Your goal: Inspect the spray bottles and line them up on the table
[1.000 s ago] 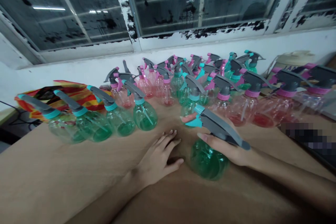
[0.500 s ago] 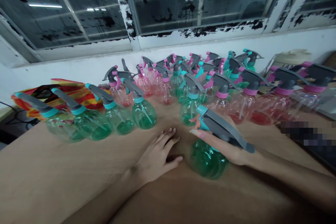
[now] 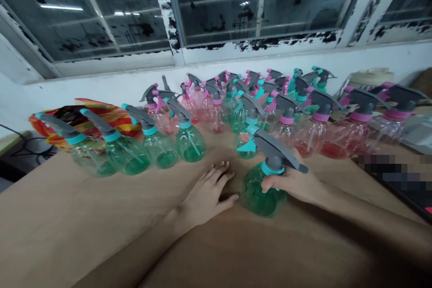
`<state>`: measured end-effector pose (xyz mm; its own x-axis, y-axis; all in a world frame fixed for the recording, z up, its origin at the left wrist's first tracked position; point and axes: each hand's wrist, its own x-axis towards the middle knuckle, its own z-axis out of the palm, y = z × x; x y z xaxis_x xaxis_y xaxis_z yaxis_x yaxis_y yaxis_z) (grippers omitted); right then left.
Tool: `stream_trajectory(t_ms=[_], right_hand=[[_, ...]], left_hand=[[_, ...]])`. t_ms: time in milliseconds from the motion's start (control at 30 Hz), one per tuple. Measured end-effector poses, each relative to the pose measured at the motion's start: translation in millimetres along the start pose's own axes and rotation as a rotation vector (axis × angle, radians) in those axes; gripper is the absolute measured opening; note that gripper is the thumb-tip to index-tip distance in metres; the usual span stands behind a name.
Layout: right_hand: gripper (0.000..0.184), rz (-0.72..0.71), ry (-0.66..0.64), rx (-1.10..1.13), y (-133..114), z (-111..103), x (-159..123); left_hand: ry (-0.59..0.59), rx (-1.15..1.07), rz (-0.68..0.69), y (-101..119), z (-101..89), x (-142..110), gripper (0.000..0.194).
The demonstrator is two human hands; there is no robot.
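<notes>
My right hand [image 3: 292, 182] is wrapped round the upper body of a green spray bottle [image 3: 258, 195], just under its turquoise collar. This bottle has a grey head with a turquoise nozzle and trigger pointing left, and green liquid inside. My left hand [image 3: 211, 193] lies flat on the wooden table [image 3: 101, 225], fingers spread, a little left of that bottle and apart from it. Beyond my left hand stands a green spray bottle [image 3: 191, 144], last in a row of several. Another green spray bottle [image 3: 245, 146] is partly hidden behind the held one.
Pink spray bottles [image 3: 344, 139] line the right side, with more pink and green ones crowded behind. A red and yellow cloth bag [image 3: 91, 108] lies at the back left. A dark flat object [image 3: 405, 193], partly pixelated, lies at the right. Windows [image 3: 219, 9] rise behind.
My right hand has shifted from the bottle's neck and trigger down to its upper body. The bottle's head has turned more upright. My left hand stays flat on the table.
</notes>
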<state>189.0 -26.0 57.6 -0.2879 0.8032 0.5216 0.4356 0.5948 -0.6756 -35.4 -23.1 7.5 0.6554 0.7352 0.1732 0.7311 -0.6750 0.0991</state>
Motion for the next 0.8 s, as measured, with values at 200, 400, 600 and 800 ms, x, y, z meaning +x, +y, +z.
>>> stream_trajectory(t_ms=[200,400,600,800], right_hand=[[0.057,-0.002,0.014,-0.266,-8,-10,-31],[0.052,0.068,0.038,-0.546,-20,-19,-50],[0.045,0.080,-0.038,-0.589,-27,0,-24],[0.068,0.082,0.025,-0.594,-16,35,24]], left_hand=[[0.002,0.009,0.006,5,-0.3,-5,0.046],[0.032,-0.013,0.016,4,-2.8,-17,0.041],[0.042,-0.012,-0.010,-4,-7.9,-38,0.039],[0.100,0.020,-0.093,-10,-7.6,-50,0.039]])
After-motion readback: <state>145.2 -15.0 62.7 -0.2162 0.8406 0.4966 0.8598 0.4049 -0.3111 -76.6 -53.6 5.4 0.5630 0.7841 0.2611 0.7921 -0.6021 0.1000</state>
